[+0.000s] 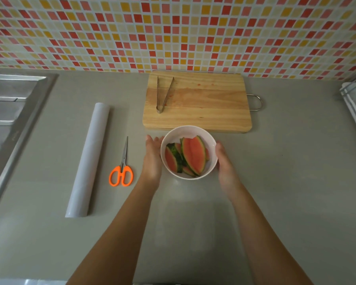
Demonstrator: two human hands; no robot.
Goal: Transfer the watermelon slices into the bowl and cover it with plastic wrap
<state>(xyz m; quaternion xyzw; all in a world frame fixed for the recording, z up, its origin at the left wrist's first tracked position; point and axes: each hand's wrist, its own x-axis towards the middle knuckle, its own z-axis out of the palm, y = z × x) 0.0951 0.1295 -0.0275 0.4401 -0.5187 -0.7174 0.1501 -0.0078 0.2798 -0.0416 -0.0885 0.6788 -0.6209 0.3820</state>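
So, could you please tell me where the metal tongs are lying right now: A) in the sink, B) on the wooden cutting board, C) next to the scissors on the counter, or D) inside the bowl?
B: the tongs lie on the left part of the cutting board, apart from the bowl that holds the watermelon slices.

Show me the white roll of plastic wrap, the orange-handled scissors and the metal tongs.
White roll of plastic wrap (88,159), head view, middle of the tube.
Orange-handled scissors (123,164), head view, near the pivot.
Metal tongs (159,110), head view, hinged end.
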